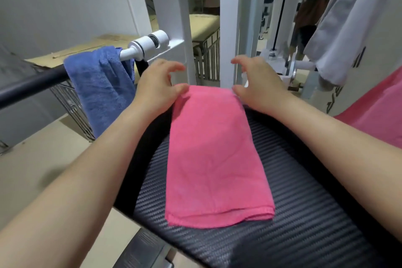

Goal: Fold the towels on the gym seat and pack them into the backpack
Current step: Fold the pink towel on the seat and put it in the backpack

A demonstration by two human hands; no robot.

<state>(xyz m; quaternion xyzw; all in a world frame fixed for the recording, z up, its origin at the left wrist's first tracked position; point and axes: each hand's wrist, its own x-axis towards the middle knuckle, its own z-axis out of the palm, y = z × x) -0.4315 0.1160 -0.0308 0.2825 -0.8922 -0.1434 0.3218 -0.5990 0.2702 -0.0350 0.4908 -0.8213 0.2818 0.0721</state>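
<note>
- Left hand (156, 87): reaches forward over the far left edge of the black ribbed padded gym seat (304, 202), forearm stretched out low across the seat's left side; the fingers are curved and spread wide from the thumb (181, 89), gripping nothing; the thumb tip touches the far left corner of the folded pink terry towel (213, 154)
- Right hand (261, 87): mirrors it at the seat's far right edge, forearm crossing the seat's right side; its fingers arch above the thumb with a wide gap, holding nothing; the thumb sits against the towel's far right corner
- Folded pink terry towel: lies flat as a long strip down the middle of the seat, its layered hems at the seat's near end
- Blue terry towel (100, 87): hangs over a black and white handle bar (32, 85) left of the seat
- Another pink cloth (374, 115): at the seat's right edge, partly out of view
- White garment (348, 28): hangs above and to the right of the seat
- White metal machine frame (169, 6): stands just beyond the seat
</note>
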